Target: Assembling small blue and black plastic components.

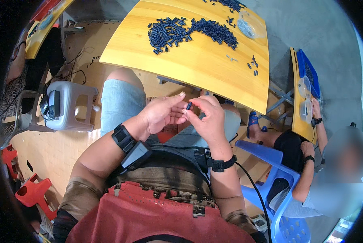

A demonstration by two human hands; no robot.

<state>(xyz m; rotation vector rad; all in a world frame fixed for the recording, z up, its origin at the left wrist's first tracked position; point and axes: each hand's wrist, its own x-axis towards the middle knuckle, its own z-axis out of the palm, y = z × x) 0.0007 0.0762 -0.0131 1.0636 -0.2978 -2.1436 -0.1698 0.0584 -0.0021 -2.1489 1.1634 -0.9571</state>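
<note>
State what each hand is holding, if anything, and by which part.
The right hand pinches a small dark piece; exactly which part is gripped is too small to tell. The left hand is open beside it, with no visible hold.

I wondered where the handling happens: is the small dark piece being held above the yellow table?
No, the right hand pinches the small dark piece on the person's side of the near edge of the yellow table.

On the yellow worktop (189, 67), black cylindrical parts (165, 34) are heaped, silvery pieces (231, 58) scattered, and a clear tub (259, 30) placed.
</note>
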